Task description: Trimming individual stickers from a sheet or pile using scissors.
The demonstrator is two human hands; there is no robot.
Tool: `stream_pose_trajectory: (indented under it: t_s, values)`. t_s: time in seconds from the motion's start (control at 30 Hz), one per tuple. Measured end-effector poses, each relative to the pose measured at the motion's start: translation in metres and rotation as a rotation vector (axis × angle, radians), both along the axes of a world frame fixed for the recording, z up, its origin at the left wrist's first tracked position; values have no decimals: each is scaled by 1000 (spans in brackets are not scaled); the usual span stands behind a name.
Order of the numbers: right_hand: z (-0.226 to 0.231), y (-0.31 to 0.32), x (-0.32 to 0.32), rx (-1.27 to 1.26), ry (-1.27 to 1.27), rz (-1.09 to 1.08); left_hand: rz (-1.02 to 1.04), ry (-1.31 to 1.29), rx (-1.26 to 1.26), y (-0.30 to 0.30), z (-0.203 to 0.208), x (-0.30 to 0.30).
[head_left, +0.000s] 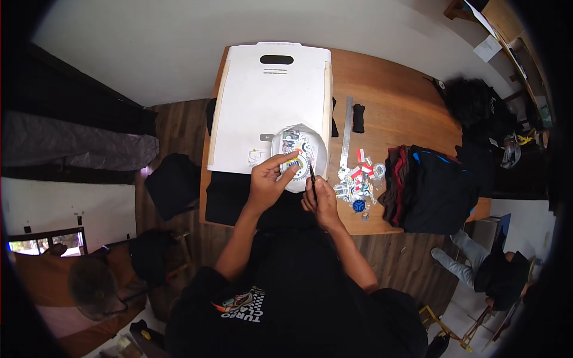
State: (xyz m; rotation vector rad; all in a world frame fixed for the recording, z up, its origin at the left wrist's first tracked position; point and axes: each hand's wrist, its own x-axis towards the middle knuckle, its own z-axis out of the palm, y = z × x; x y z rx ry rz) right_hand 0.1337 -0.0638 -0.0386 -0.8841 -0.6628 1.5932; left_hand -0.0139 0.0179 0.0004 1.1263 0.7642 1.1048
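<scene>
My left hand [267, 184] pinches a round white printed sticker [302, 169] between thumb and fingers. It is held above a white faceted bowl [319, 143], in which more printed pieces [290, 138] lie. In my right hand [323, 204] is a slim black tool [312, 171], its tip close to the right edge of the sticker. Whether this tool is a knife, tweezers or a pen is too small to tell. Beneath the bowl lies a large white panel [274, 101] with a dark oval slot near its far end.
Right of the bowl, loose stickers [357, 188] cover part of the wooden table [394, 83], near a steel ruler [347, 131] and a black rolled bundle [358, 118]. Folded dark clothes [439, 188] are stacked farther right. A person [495, 271] is at the lower right. Black fabric [230, 200] lies before the panel.
</scene>
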Motion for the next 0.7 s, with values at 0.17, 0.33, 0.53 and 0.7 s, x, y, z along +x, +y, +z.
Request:
stream_pose_trajectory:
  t_s: [0.17,0.33,0.53,0.7]
  values:
    - [1,0,-1,-12,20,-19,1,-6,4,0,0,0]
    - [2,1,-1,-9,28,-19,-11,9,1,0,-8,-3]
    - [1,0,-1,-14,30,-36,2,0,3,-1,1,1]
    - [1,-1,0,-6,-1,-16,5,-9,2,-1,1,1]
